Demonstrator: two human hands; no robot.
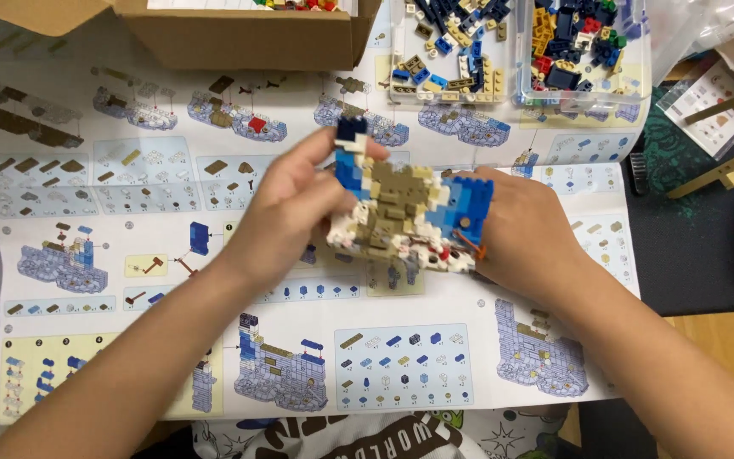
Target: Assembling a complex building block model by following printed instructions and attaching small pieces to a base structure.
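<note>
Brick model [405, 212] between both hands (over instruction sheet [316, 340])

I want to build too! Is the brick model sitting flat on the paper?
No, both hands hold the brick model up above the instruction sheet.

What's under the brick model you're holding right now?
The brick model, held between left hand and right hand, hangs over the printed instruction sheet. Build-step drawings show around it; the part of the sheet directly beneath is covered.
</note>
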